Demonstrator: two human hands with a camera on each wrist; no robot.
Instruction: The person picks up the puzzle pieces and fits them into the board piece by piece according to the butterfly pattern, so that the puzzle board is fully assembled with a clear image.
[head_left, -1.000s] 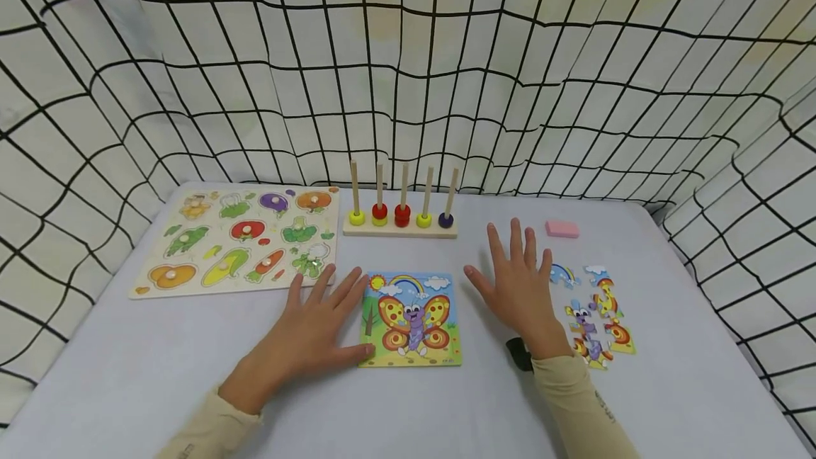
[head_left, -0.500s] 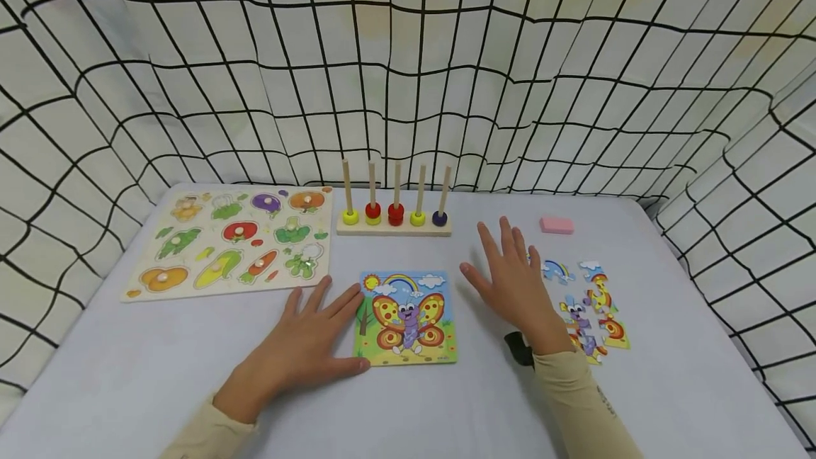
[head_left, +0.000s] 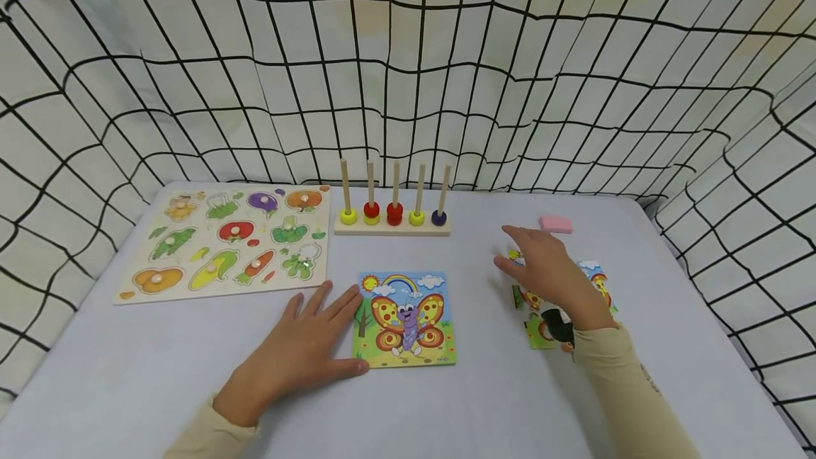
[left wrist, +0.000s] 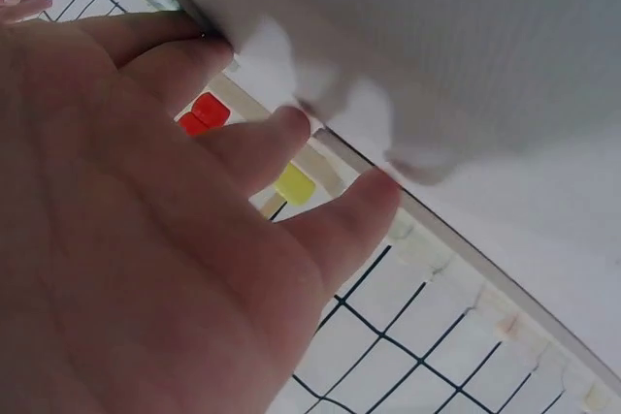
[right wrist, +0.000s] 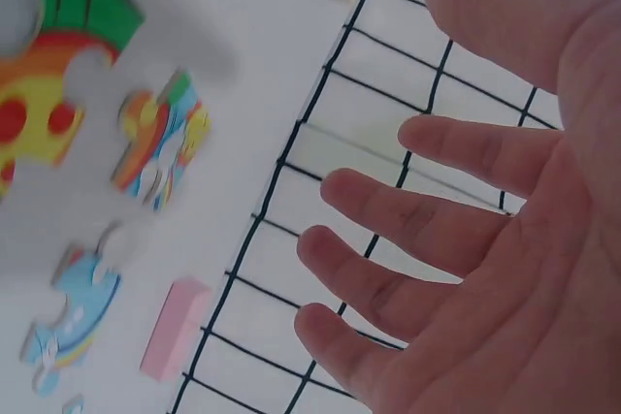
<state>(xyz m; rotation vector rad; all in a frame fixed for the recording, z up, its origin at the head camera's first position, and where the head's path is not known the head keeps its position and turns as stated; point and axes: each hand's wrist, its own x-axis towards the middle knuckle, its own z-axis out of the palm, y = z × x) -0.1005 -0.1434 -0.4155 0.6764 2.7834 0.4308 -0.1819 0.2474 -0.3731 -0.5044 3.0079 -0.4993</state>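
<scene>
My left hand (head_left: 299, 346) lies spread on the table, its fingertips and thumb at the left edge of a square butterfly puzzle picture (head_left: 404, 319). In the left wrist view the left fingers (left wrist: 340, 225) are stretched and hold nothing. Over the loose jigsaw pieces (head_left: 540, 331) at the right hovers my right hand (head_left: 551, 275), partly hiding them. The right wrist view shows its fingers (right wrist: 417, 220) loosely extended with nothing between them. A blue rainbow jigsaw piece (right wrist: 82, 302) and a small multicoloured piece (right wrist: 163, 143) lie below that hand.
A pink block (head_left: 556, 224) lies beyond the right hand. At the back stands a wooden peg counter (head_left: 392, 229) with coloured beads. A vegetable peg board (head_left: 217, 250) lies at the back left. White cloth walls with black netting (head_left: 408, 69) enclose the table.
My right hand has moved right, from beside the picture to over the jigsaw pieces, uncovering some at their left side. The left hand stays at the picture's edge. The view has shifted slightly.
</scene>
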